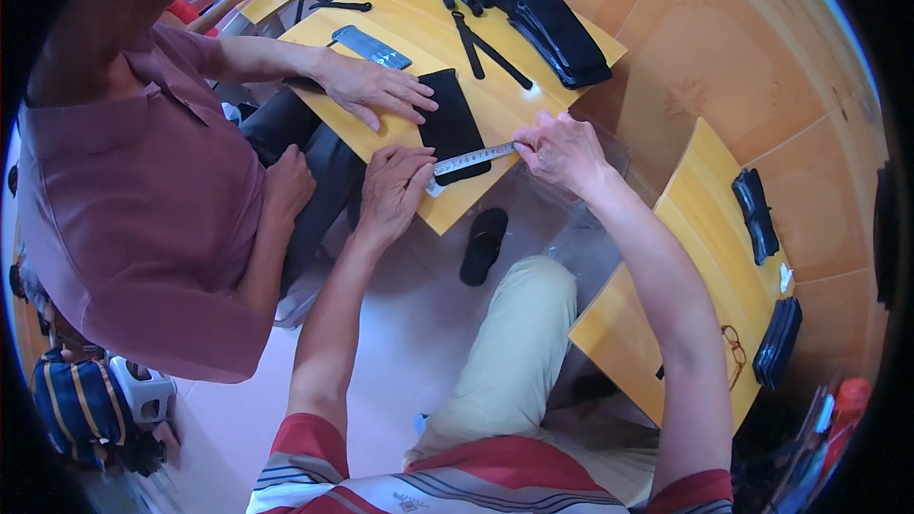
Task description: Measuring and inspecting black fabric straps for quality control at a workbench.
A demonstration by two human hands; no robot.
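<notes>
A pale ruler [473, 158] with dark markings stretches across the near end of a flat black fabric piece [455, 114] on the yellow table. My right hand [562, 150] is closed, pinching the ruler's right end just past the table edge. At its left end, my left hand [392, 192] has its fingers closed on the ruler, beside the fabric's near corner. A small white label [435, 187] peeks out by these fingertips. Another person's hand [376, 86] lies spread over the fabric's left side. That person sits at my left in a mauve shirt [143, 247].
Farther back on the yellow table [362, 8] lie a grey-blue packet [371, 46], black straps [473, 43] and stacked black pouches [562, 38]. A second table [647, 324] at right holds black bundles [754, 214] and eyeglasses [733, 354]. A black slipper [484, 247] is on the floor.
</notes>
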